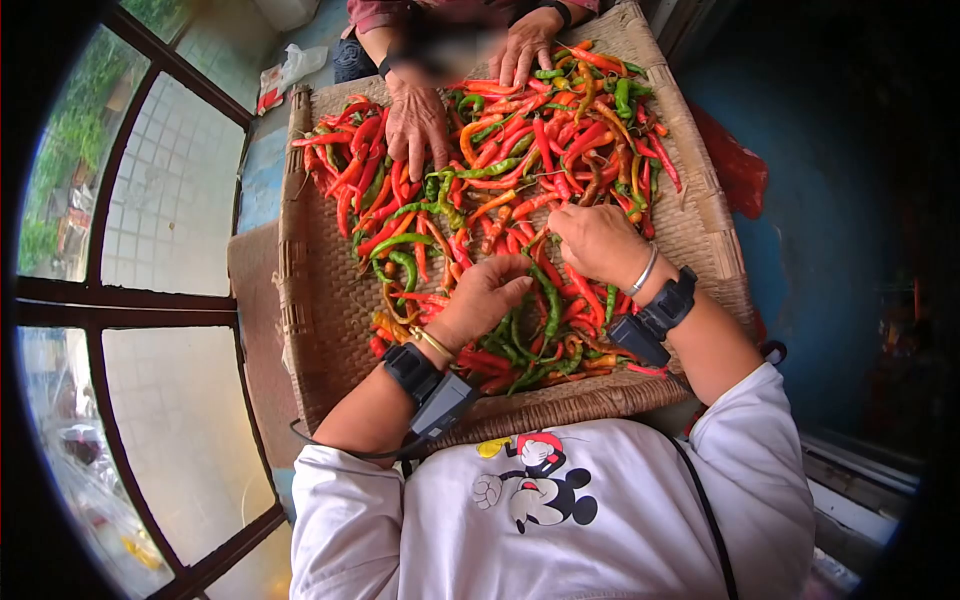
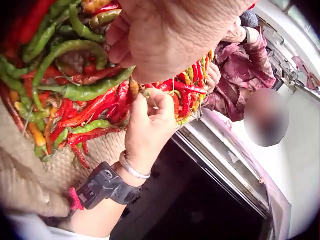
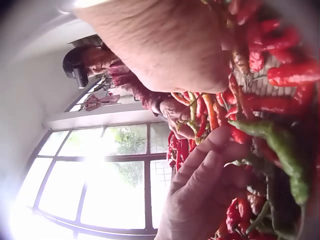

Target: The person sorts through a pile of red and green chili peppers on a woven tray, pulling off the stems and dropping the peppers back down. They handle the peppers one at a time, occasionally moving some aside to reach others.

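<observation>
Red, green and orange peppers (image 1: 545,145) lie heaped on a woven tray (image 1: 715,215). Low over the near part of the heap is my left hand (image 1: 475,300), its fingers bent; whether they grip a pepper is hidden. My right hand (image 1: 605,245) is just right of it, fingers pointing down. In the left wrist view, the thumb and fingers of my right hand (image 2: 150,120) pinch a small greenish-brown pepper end (image 2: 145,93). A long green pepper (image 2: 92,91) lies beneath my left hand (image 2: 175,45). The right wrist view has my left hand (image 3: 200,190) beside green peppers (image 3: 285,155).
Across the tray, another person's two hands (image 1: 415,125) (image 1: 530,45) touch the heap. Windows (image 1: 180,200) stand along the left side. A white plastic bag (image 1: 303,65) lies beyond the tray's far left corner. Something red (image 1: 735,165) is beside the tray's right edge.
</observation>
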A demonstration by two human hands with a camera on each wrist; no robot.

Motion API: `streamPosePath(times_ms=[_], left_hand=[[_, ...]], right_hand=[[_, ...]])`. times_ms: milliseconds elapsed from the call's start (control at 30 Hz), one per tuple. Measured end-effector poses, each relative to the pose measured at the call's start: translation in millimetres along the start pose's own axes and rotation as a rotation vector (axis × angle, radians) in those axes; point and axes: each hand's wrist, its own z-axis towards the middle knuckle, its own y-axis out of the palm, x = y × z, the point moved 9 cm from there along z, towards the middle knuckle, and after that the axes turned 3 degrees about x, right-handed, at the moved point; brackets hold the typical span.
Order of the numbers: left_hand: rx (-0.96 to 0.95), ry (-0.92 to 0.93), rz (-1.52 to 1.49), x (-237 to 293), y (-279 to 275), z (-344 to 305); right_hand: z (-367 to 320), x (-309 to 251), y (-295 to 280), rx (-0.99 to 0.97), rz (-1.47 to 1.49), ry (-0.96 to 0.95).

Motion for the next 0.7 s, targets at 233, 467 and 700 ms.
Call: streamPosePath(times_ms=[233,467,700], left_hand=[[-0.083,-0.013,-0.051,2.7,5.9,-0.9],[-0.024,0.029,-0.129,8.9,5.3,-0.5],[0.122,0.017,-0.195,-2.1,-7.6,4.7]], right_hand=[[1.8,-31.2,4.1,-0.011,0.079,-0.059],[-0.3,-41.4,4.7,0.059,0.178,-0.119],[2.7,-42.4,4.8,0.098,0.236,-0.034]])
